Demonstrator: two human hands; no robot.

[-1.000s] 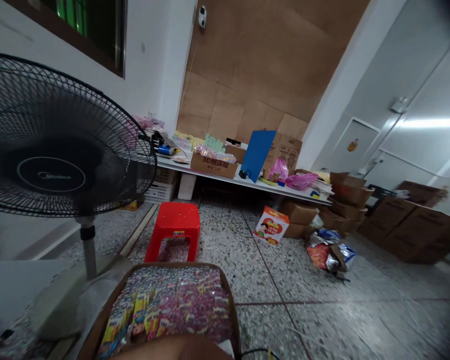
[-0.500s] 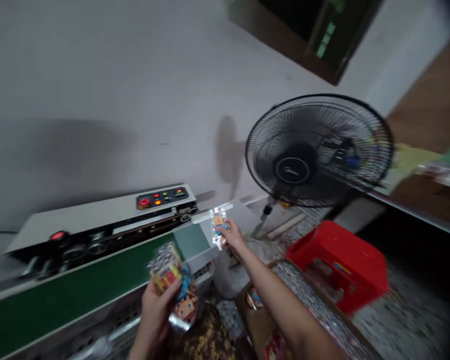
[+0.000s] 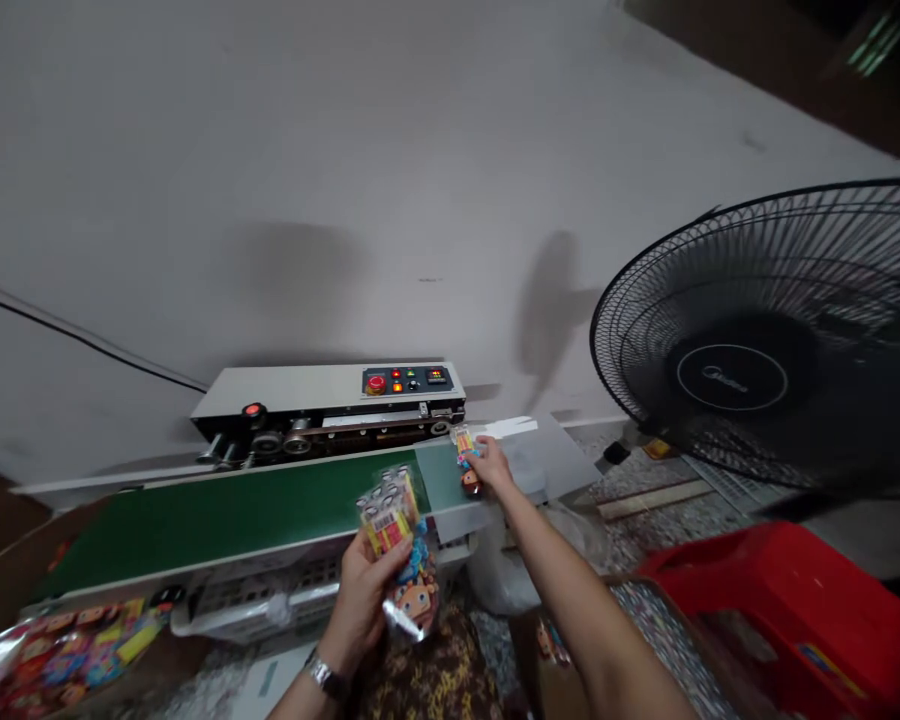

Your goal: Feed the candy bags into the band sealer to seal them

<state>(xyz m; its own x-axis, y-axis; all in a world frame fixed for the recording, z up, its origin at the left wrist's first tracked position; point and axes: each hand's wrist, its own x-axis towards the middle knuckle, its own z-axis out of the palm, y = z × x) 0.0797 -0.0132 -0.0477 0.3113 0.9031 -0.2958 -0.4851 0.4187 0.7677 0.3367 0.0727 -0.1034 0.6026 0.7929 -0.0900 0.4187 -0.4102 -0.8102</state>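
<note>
My left hand [image 3: 370, 588] is closed around a small stack of clear plastic packets [image 3: 405, 570], each with a yellow and red label and a cartoon figure inside. In my right hand [image 3: 493, 466] a single packet [image 3: 466, 462] of the same kind is pinched, held over the grey sheet at the right end of the green conveyor belt [image 3: 247, 520]. Behind the belt runs a sealing machine [image 3: 322, 390] with a red button and lit controls. The packet's top end is close to the machine's right end; whether they touch I cannot tell.
A black fan [image 3: 735, 375] stands at right, above a red plastic stool [image 3: 787, 620]. Below the belt is a white basket [image 3: 270, 600]. A box of packets [image 3: 82, 650] sits at lower left, and another cardboard box [image 3: 547, 670] is near my right forearm.
The view has swung left, so the fan sits further right and the box of packets shows. My right hand has brought its packet onto the grey sheet near the machine. My left still holds the stack.
</note>
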